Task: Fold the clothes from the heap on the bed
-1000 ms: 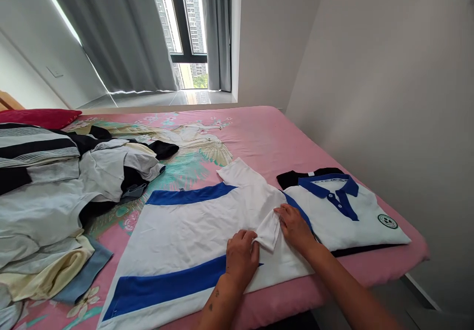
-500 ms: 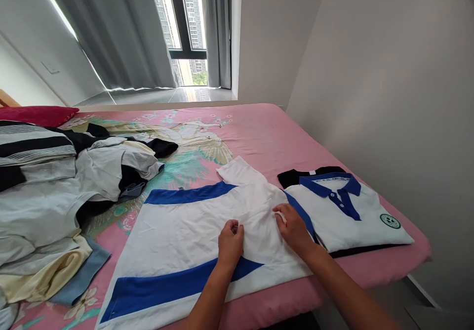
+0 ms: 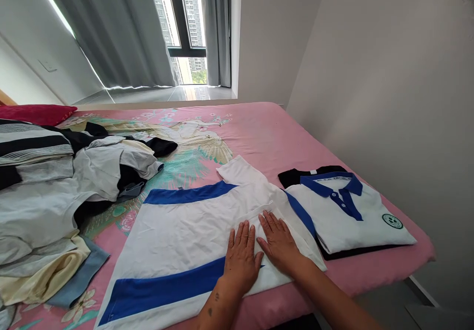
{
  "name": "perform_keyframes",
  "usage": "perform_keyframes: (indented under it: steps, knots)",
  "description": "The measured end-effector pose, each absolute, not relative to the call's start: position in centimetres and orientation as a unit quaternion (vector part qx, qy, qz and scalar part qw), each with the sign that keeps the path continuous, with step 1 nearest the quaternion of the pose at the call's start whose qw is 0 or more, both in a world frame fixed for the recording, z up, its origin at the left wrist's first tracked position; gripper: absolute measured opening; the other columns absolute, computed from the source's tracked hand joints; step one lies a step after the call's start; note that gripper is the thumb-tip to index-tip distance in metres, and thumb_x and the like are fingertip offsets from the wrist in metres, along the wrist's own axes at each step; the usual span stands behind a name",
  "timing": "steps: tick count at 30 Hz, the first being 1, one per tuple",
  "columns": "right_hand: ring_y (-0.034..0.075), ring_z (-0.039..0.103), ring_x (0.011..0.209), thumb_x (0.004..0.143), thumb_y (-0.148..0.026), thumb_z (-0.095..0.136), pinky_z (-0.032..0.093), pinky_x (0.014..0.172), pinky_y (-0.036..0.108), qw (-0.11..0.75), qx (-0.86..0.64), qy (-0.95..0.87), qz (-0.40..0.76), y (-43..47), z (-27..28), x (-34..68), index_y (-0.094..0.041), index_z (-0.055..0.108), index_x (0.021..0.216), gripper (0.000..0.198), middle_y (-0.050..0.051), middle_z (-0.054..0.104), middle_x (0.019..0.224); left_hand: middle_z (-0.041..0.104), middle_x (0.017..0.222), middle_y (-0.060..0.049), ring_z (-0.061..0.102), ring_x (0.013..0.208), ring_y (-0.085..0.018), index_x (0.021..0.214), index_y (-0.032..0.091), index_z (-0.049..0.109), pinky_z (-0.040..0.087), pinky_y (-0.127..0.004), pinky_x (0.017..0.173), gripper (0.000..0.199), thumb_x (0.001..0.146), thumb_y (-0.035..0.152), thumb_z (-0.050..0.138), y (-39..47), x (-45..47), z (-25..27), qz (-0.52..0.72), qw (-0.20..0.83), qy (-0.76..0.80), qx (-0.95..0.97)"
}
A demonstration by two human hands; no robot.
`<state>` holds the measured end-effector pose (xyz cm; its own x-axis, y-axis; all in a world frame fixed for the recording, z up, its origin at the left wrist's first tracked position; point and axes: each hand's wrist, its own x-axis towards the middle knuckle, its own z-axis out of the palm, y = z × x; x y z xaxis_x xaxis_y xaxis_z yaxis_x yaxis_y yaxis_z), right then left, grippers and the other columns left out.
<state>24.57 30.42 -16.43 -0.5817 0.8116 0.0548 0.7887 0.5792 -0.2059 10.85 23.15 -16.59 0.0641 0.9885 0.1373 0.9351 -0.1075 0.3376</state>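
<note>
A white shirt with blue side panels (image 3: 185,226) lies spread on the bed, its far sleeve sticking out toward the window. My left hand (image 3: 242,258) rests flat on the shirt, fingers stretched out over the white cloth and the near blue panel. Close beside it, my right hand (image 3: 277,238) also presses flat on the white cloth with its fingers extended. Neither hand grips anything. To the right lies a folded white polo shirt (image 3: 348,221) with a blue collar and a round green badge, on top of black clothing (image 3: 292,177).
A loose heap of grey, black, cream and blue clothes (image 3: 48,211) covers the left of the bed. Behind it sits a red pillow (image 3: 44,114). The pink flowered bedsheet (image 3: 259,127) reaches a grey wall (image 3: 388,98) on the right. Grey curtains (image 3: 118,33) frame the window.
Both hands have gone from curled fingers to flat palms on the shirt. My right hand has come left and down, nearer the left one. The shirt's near right edge has shifted right.
</note>
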Motion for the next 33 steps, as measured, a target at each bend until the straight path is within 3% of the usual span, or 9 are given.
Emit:
perform_keyframes:
  steps: [4, 7, 10, 12, 17, 21, 27, 33]
  knots:
    - [0.026, 0.021, 0.138, 0.093, -0.036, 0.031, 0.019, 0.11, 0.051, 0.088, -0.462, -0.881, 0.058, 31.0, -16.5, 23.7, -0.014, 0.036, 0.139, 0.052, 0.011, 0.028, 0.148, 0.034, 0.147, -0.014, 0.028, 0.136, -0.03, 0.139, 0.015, 0.036, 0.026, -0.056, 0.109, 0.062, 0.08, 0.03, 0.049, 23.7, 10.3, -15.7, 0.149, 0.108, 0.677, 0.713]
    - [0.027, 0.016, 0.139, 0.091, -0.043, 0.033, 0.013, 0.11, 0.057, 0.068, -0.475, -0.875, 0.068, 31.6, -17.1, 23.1, -0.015, 0.03, 0.142, 0.058, 0.011, 0.021, 0.15, 0.031, 0.148, -0.013, 0.024, 0.138, -0.029, 0.14, 0.015, 0.033, 0.017, -0.058, 0.112, 0.062, 0.085, 0.04, 0.045, 23.8, 9.5, -15.1, 0.165, 0.112, 0.672, 0.713]
    - [0.031, 0.021, 0.137, 0.088, -0.049, 0.039, 0.011, 0.107, 0.062, 0.059, -0.496, -0.864, 0.07, 32.2, -17.4, 22.7, -0.016, 0.033, 0.14, 0.062, 0.013, 0.026, 0.148, 0.029, 0.149, -0.012, 0.022, 0.139, -0.028, 0.142, 0.017, 0.03, 0.016, -0.057, 0.112, 0.066, 0.085, 0.049, 0.044, 23.4, 8.2, -15.1, 0.169, 0.125, 0.648, 0.732]
    - [0.031, 0.027, 0.134, 0.088, -0.046, 0.04, 0.011, 0.106, 0.062, 0.099, -0.482, -0.869, 0.047, 32.8, -16.9, 22.6, -0.018, 0.043, 0.134, 0.054, 0.013, 0.036, 0.144, 0.031, 0.148, -0.01, 0.024, 0.138, -0.027, 0.141, 0.02, 0.03, 0.019, -0.057, 0.111, 0.061, 0.087, 0.046, 0.043, 23.2, 6.6, -15.1, 0.169, 0.125, 0.639, 0.739]
    - [0.023, 0.051, 0.114, 0.09, -0.032, 0.04, 0.036, 0.1, 0.045, 0.227, -0.404, -0.883, 0.072, 35.7, -14.4, 21.7, -0.021, 0.06, 0.109, 0.029, 0.007, 0.061, 0.117, 0.043, 0.142, -0.011, 0.032, 0.135, -0.024, 0.131, 0.02, 0.046, 0.024, -0.056, 0.109, 0.042, 0.091, 0.029, 0.038, 23.6, -2.3, -15.2, 0.169, 0.061, 0.718, 0.673]
    - [0.019, 0.058, 0.099, 0.091, -0.028, 0.038, 0.046, 0.089, 0.036, 0.236, -0.338, -0.9, 0.143, 38.1, -13.3, 18.7, -0.02, 0.061, 0.103, 0.026, 0.006, 0.065, 0.103, 0.045, 0.141, -0.008, 0.034, 0.134, -0.023, 0.127, 0.022, 0.05, 0.024, -0.053, 0.109, 0.039, 0.09, 0.026, 0.038, 24.1, -11.0, -15.6, 0.134, 0.047, 0.762, 0.631]
    - [0.016, 0.053, 0.11, 0.086, -0.01, 0.033, 0.043, 0.099, 0.033, 0.193, -0.298, -0.926, 0.124, 43.3, -15.3, 12.9, -0.02, 0.058, 0.11, 0.036, 0.005, 0.061, 0.114, 0.046, 0.14, -0.007, 0.034, 0.134, -0.025, 0.129, 0.024, 0.049, 0.025, -0.055, 0.107, 0.042, 0.09, 0.023, 0.035, 26.0, -20.3, -16.4, 0.124, 0.031, 0.811, 0.571]
    - [0.029, 0.039, 0.126, 0.082, -0.015, 0.042, 0.032, 0.105, 0.049, 0.141, -0.394, -0.906, 0.063, 51.6, -17.2, 10.7, -0.006, 0.05, 0.124, 0.044, 0.021, 0.047, 0.132, 0.05, 0.137, -0.007, 0.035, 0.133, -0.025, 0.12, 0.024, 0.058, 0.026, -0.051, 0.109, 0.039, 0.086, 0.019, 0.04, 29.1, -25.5, -17.5, 0.12, 0.039, 0.818, 0.561]
